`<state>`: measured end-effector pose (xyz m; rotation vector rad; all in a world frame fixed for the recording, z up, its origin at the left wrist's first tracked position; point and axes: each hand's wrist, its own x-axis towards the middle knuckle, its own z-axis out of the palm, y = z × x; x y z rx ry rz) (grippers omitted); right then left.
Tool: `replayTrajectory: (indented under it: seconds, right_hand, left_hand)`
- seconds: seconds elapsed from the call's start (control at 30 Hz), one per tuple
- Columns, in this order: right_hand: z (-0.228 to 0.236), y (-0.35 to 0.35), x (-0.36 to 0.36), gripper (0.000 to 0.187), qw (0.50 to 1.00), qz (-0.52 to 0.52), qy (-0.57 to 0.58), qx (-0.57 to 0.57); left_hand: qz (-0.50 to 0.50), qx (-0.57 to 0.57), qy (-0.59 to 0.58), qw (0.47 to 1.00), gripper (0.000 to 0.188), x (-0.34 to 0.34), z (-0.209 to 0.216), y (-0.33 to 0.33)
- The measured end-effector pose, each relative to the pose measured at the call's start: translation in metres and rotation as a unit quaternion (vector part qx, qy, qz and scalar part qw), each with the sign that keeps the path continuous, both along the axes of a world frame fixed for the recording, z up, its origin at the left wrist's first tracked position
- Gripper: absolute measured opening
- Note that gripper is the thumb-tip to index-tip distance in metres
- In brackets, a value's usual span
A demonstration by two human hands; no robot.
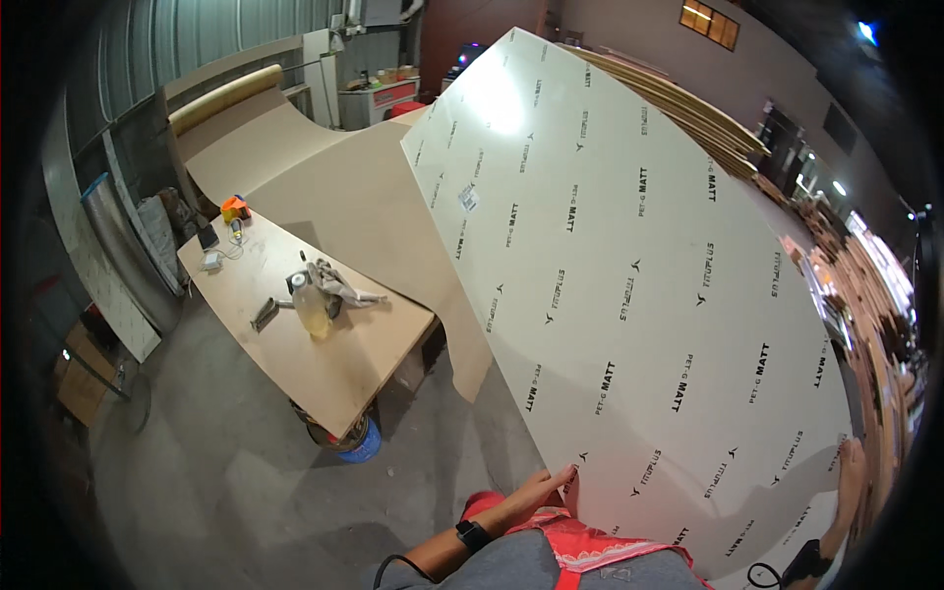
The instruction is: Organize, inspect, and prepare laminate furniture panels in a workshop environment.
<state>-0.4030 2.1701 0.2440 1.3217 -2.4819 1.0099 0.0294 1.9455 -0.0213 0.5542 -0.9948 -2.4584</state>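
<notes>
A large, stiff white panel (610, 285) with dark print repeated across it slants away in front of me. My left hand (549, 486) grips its near left edge, the thumb showing on the face and the other fingers mostly hidden. At the right edge my right hand (850, 480) is closed on the same panel, partly out of sight behind the rim. A small label (468, 200) is stuck near the panel's left side, and a lamp glares on its far end.
Left of the panel stands a wooden worktable (324, 379) carrying a bottle of yellowish liquid (312, 313), a grey rag (334, 282) and an orange tool (235, 208). Brown sheet paper (344, 211) drapes behind it from a roll (224, 99). Stacked boards (678, 108) lie at the far right.
</notes>
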Motion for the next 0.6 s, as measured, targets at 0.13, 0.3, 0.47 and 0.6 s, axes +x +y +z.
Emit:
replayTrajectory:
  seconds: [0.13,0.3,0.47,0.6]
  right_hand:
    - [-0.001,-0.070,-0.034,0.045,0.999,0.038,0.021,0.025]
    - [0.000,-0.183,-0.086,0.048,0.994,0.065,0.051,0.064]
    - [-0.017,-0.289,-0.134,0.052,0.992,0.094,0.048,0.062]
    - [-0.038,-0.351,-0.163,0.053,0.974,0.169,-0.100,0.108]
  left_hand:
    - [0.014,0.037,-0.063,0.997,0.059,-0.013,-0.002,-0.013]
    - [0.073,0.097,-0.069,0.990,0.048,-0.046,-0.029,-0.072]
    - [0.143,0.095,-0.099,0.980,0.044,-0.084,-0.034,-0.128]
    - [0.175,0.112,-0.085,0.975,0.067,-0.100,-0.050,-0.149]
